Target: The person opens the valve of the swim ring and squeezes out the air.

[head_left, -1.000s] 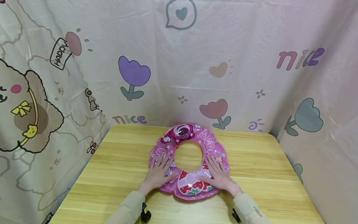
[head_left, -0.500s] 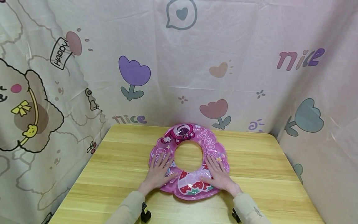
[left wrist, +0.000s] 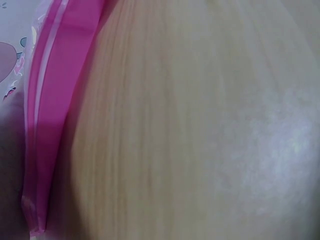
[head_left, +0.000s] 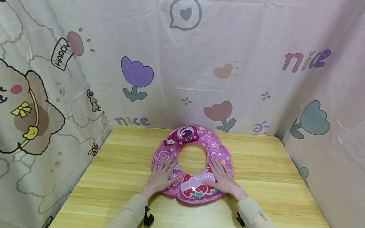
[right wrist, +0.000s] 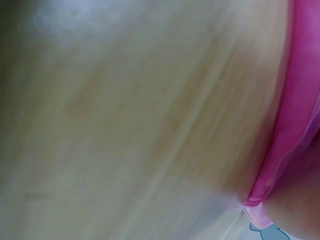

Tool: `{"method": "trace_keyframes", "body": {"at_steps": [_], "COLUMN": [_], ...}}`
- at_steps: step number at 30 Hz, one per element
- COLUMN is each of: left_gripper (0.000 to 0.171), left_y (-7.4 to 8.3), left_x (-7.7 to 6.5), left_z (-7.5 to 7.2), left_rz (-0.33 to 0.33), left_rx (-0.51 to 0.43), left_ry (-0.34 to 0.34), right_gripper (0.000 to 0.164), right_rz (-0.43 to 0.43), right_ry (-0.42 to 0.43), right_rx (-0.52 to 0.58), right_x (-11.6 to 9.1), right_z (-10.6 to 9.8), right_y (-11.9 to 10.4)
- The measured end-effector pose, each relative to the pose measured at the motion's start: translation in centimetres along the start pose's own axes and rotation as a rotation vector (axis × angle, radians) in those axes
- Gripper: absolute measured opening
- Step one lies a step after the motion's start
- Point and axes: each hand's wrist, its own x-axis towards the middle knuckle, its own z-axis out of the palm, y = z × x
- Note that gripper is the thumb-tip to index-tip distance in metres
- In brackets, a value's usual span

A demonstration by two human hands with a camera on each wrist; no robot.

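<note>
"On the wooden worktop (head_left: 122,164), what lies there?"

"One pink inflatable ring (head_left: 212,142), flat near the middle, its strawberry print (head_left: 195,190) toward the front."

"And the hands?"

"Left hand (head_left: 162,176) rests on the ring's left side, right hand (head_left: 223,178) on its right, the fingers (head_left: 163,162) of both released, straight and spread."

"Behind?"

"Pale cloth (head_left: 176,69) with a flower-and-heart pattern."
</note>
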Motion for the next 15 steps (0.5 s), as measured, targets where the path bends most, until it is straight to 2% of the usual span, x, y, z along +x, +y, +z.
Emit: {"method": "trace_keyframes", "body": {"at_steps": [15], "left_gripper": [0.088], "left_y": [-0.01], "left_x": [-0.03], "left_z": [-0.02], "left_rz": [-0.024], "left_rx": [-0.002], "left_ry": [-0.042], "right_gripper": [0.099], "right_rz": [0.009], "right_ry": [-0.003], "right_rx": [0.003], "right_x": [-0.07], "right_z": [0.03], "right_y": [-0.09]}}
